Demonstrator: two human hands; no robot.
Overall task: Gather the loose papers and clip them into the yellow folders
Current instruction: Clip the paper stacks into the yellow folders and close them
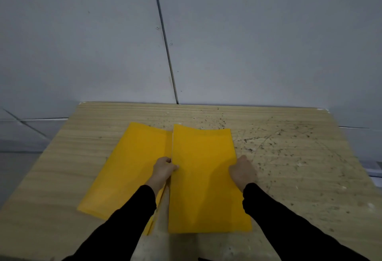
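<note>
- Centrally, two yellow folders lie on the wooden worktop [82,151], side by side near its middle.
- The right folder [204,178] has its long axis running almost straight away from the person, short edges near and far; its near edge seems slightly raised off the surface.
- The left folder [128,167] lies flat, its long axis slanted, far end leaning right so that its far corner meets the right folder's left edge.
- A thin pale line, possibly paper edges, shows along the seam between the two; too thin to be certain.
- The left hand [164,169] is pinched on the right folder's left edge, thumb on top.
- The right hand [242,172] is curled over that folder's right edge, fingers tucked out of sight, gripping it.
- Both arms wear black sleeves [289,229].
- Dark specks and scratches [268,143] mark the worktop right of the folders.
- A grey panelled wall [248,43] rises behind the worktop's far edge.
</note>
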